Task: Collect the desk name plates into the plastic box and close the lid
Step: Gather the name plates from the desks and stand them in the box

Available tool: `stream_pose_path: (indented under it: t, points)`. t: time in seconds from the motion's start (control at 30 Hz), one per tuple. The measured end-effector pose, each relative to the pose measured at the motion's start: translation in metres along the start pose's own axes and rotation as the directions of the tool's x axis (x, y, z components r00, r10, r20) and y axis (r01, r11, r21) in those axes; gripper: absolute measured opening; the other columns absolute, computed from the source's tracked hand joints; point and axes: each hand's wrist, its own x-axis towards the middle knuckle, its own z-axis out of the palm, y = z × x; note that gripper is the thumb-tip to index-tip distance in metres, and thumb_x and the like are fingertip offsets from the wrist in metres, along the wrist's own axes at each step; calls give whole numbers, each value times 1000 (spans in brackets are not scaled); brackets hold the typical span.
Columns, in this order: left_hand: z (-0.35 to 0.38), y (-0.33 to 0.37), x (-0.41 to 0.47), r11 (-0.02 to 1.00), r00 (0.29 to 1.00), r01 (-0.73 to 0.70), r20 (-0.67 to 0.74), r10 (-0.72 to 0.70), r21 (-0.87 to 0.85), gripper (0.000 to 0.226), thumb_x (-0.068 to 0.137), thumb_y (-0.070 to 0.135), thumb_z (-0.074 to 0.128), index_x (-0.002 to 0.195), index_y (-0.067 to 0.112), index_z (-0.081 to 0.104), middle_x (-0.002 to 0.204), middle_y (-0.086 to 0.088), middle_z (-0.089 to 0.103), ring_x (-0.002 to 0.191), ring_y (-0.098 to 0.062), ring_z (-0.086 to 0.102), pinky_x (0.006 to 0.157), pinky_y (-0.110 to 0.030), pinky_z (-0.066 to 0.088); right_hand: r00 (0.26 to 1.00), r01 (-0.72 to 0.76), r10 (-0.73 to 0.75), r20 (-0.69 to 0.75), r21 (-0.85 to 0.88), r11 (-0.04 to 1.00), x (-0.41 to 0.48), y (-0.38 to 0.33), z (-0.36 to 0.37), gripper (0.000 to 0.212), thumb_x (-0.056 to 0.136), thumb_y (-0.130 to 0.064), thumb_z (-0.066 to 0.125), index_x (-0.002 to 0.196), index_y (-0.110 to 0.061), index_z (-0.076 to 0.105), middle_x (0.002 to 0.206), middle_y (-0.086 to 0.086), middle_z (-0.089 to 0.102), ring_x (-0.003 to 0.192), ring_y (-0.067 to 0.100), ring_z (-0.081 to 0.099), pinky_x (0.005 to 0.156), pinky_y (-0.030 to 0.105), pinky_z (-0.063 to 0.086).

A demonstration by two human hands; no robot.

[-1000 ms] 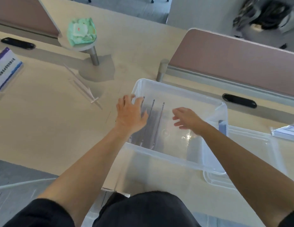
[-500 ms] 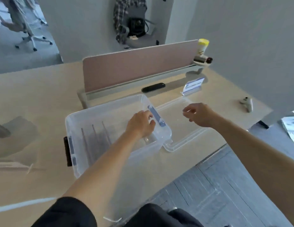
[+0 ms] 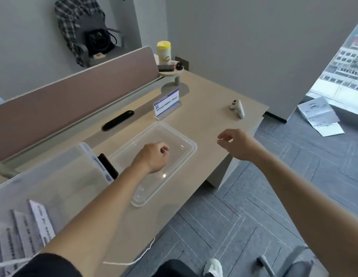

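Since the earlier frame both empty, loosely curled hands, left hand [image 3: 154, 154] and right hand [image 3: 237, 142], have swung from the plastic box [image 3: 60, 176] toward the standing name plate [image 3: 167, 102] beyond the lid [image 3: 189, 148] on the bench [image 3: 210, 120]; best pinched by its base.

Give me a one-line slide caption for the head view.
Both hands, left and right, reach empty toward the last standing name plate; the lid lies beside the box.

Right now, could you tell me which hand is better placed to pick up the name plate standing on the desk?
Probably the right hand: it hovers empty, nearer the name plate, while the left hand is over the lid.
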Motion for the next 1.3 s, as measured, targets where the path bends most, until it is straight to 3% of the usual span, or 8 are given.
stream_pose_path:
  t: [0.37,0.47,0.57,0.8,0.9,1.0,1.17,1.3]
  points:
    - [17,22,94,988,982,147,-114,-152,-52,24,90,29,56,111,22,67,105,6,66,100,-15,62,87,-30,50,987,113,-90,134,-175,978,137,42,-45,29,95,-36,59,117,-19,68,105,-2,70,98,19,63,85,27,46]
    - [9,2,132,976,965,186,-165,-203,-113,27,90,29,54,112,22,67,106,7,66,100,-16,61,86,-30,49,976,184,-137,170,-303,935,181,22,-41,31,97,-42,55,119,-24,67,110,-7,71,99,12,62,68,2,28]
    - [1,-16,166,963,951,207,-196,-239,-171,27,90,29,53,111,21,67,107,7,66,97,-15,61,83,-29,47,964,193,-104,244,-380,904,220,-2,-44,31,99,-42,50,123,-28,64,116,-10,67,103,11,58,58,-5,23]
    - [-9,-40,215,898,886,363,-205,-415,-249,28,90,22,52,116,23,63,112,7,64,105,-19,59,84,-29,45,924,293,-147,352,-408,865,332,-30,-19,27,96,-36,54,116,-22,65,115,0,69,106,23,60,85,32,49]
    - [-8,-40,238,883,873,413,-178,-454,-224,38,89,13,50,125,23,58,120,3,60,107,-19,56,86,-30,45,908,372,-210,362,-469,801,379,-30,-5,22,96,-35,53,107,-18,62,113,4,66,106,28,59,78,32,45]
    - [-5,-39,263,864,848,467,-180,-498,-189,43,89,14,49,131,24,52,127,1,55,112,-18,53,86,-28,41,874,457,-259,412,-513,726,424,-27,10,27,95,-35,54,113,-17,61,120,7,62,109,31,58,85,37,46]
    - [4,-25,307,788,742,604,-278,-610,-120,44,91,20,52,134,23,50,133,-2,51,121,-24,47,94,-37,45,767,633,-385,514,-505,586,503,-41,27,38,95,-32,56,128,-15,54,127,11,56,113,34,58,89,41,47]
    - [15,-14,364,782,726,623,-375,-576,5,45,89,20,57,134,17,52,132,-7,50,120,-32,45,97,-43,43,651,758,-461,602,-489,432,553,-46,49,39,94,-30,59,130,-15,49,126,11,51,114,35,53,85,43,46]
